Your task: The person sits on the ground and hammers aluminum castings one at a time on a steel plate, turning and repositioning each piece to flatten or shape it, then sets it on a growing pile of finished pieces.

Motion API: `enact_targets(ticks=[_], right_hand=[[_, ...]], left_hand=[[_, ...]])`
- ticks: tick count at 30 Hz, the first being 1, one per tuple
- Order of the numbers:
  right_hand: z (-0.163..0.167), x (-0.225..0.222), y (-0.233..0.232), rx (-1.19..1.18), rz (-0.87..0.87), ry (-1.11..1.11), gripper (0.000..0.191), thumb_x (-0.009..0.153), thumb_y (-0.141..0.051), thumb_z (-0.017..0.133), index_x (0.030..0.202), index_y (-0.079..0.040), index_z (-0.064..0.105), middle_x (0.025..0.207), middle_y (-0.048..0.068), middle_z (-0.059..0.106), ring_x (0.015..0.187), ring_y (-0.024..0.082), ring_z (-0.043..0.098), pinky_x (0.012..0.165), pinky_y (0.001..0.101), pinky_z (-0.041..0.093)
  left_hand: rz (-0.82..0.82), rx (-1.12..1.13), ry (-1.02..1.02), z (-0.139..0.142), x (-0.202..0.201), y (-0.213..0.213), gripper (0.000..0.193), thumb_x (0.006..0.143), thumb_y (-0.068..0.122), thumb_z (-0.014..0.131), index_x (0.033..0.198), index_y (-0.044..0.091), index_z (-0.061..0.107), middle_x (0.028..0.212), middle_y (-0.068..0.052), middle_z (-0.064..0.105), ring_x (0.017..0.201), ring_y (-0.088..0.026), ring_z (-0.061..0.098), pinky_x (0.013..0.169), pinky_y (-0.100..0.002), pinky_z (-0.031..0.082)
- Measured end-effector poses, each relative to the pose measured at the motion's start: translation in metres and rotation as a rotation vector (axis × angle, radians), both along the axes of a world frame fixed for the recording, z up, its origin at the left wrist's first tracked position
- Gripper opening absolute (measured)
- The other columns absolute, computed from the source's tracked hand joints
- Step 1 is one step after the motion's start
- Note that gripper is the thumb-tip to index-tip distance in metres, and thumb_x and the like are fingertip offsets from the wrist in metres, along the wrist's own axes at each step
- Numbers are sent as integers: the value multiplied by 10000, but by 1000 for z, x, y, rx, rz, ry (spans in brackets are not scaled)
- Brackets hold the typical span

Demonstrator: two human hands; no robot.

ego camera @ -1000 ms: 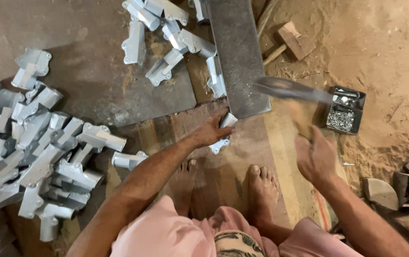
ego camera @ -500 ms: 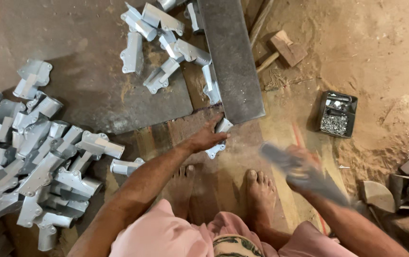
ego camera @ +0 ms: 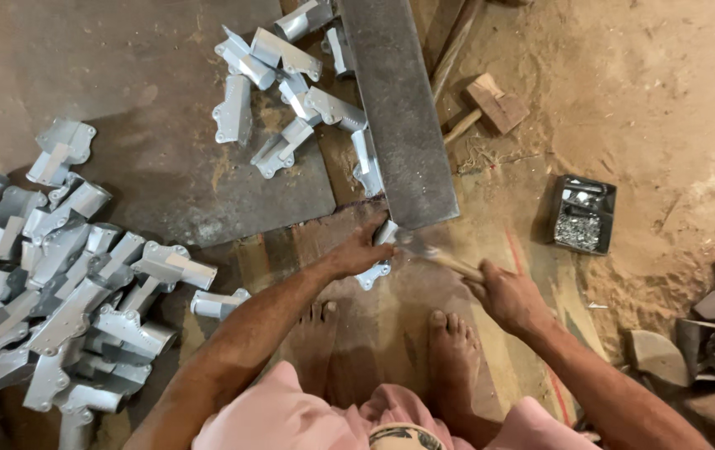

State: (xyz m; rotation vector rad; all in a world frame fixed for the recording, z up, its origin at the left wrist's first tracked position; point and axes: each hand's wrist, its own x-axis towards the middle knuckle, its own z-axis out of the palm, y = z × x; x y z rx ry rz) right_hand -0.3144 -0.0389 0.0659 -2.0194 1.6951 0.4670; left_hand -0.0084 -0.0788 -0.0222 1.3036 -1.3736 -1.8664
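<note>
Head view shows the left hand (ego camera: 357, 254) with its grip pressed closed over a small grey bracket (ego camera: 376, 271) on the floor, at the end of the steel bar (ego camera: 399, 108). Right hand (ego camera: 507, 296) has its grip wrapped tight round a hammer (ego camera: 436, 257), whose blurred head sits just beside the left fingers. A slightly off strike could hit those fingers, or skid the bracket toward the bare feet (ego camera: 449, 350) below.

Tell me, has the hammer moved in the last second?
Yes. The hammer has swung from up near the small nail box down to the metal bracket under the left hand.
</note>
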Motion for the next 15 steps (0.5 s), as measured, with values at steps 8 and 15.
enact_targets(ticks=[8,15], right_hand=[[-42,-28,95,726,-597,-389,475,1006,-480,549,1041,-23,671,900,342,681,808,546,676,674,600,558],[-82,-105,23,-283,-105,-291,305,906,-259,536,1133,-144,705,1033,189,730,913,445,689,750,546,543]], left_hand=[[-634,-189,-939,15,104,78,785,813,427,766,1486,186,440,1437,-161,553,1348,-376,502,1161,-522,363],[-590,-287,-1402,17,165,157,429,895,217,621,1316,269,558,1266,-105,584,1148,-375,572,879,-608,479]])
